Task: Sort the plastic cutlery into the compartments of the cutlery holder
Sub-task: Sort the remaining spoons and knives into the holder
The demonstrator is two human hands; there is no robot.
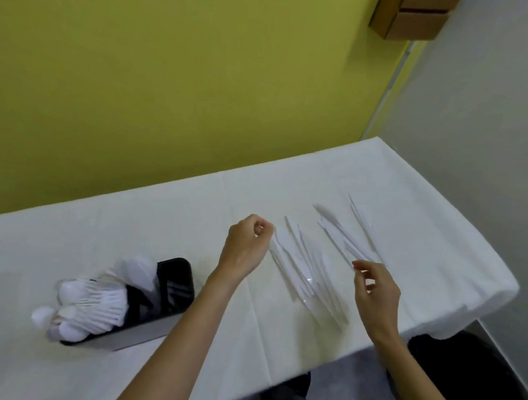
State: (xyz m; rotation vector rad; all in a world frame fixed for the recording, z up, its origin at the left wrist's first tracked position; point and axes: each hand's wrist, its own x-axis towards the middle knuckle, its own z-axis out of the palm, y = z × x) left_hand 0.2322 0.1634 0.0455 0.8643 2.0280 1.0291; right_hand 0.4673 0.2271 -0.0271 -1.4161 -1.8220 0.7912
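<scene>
Surface: table under a white cloth (131, 209), creased, with the near edge hanging off. Yellow-green wall (172, 68) behind it, grey wall (495, 138) to the right. Two cardboard boxes (416, 13) stacked high up in the corner.

Loose cutlery (302, 265): white plastic, long thin pieces lying flat on the cloth between the two hands and fanned out in two clusters. The picture is too smeared to tell the types apart.
- Left hand (247, 242): fingers clenched into a loose fist, knuckles up. The far end of the left-side cluster starts right at the fingertips. Can't tell whether a piece is pinched inside the fist.
- Right hand (376, 292): fingers curled, thumb and forefinger tips close together. The near end of the right cluster (350, 237) is just beyond those tips. Can't tell whether they touch or grasp it.

Cutlery holder (175, 281): black, on the cloth well to the left of the left hand's fingers, beside that forearm. White spoons (93, 303) are bunched in it, bowls sticking out past the end away from the hands. The compartment split isn't readable.

Counts: 1 holder, 2 hands, 2 loose clusters, 2 boxes. About half a dozen spoon bowls show; an exact number is lost to blur. Loose pieces are many and overlapping, so not countable.
</scene>
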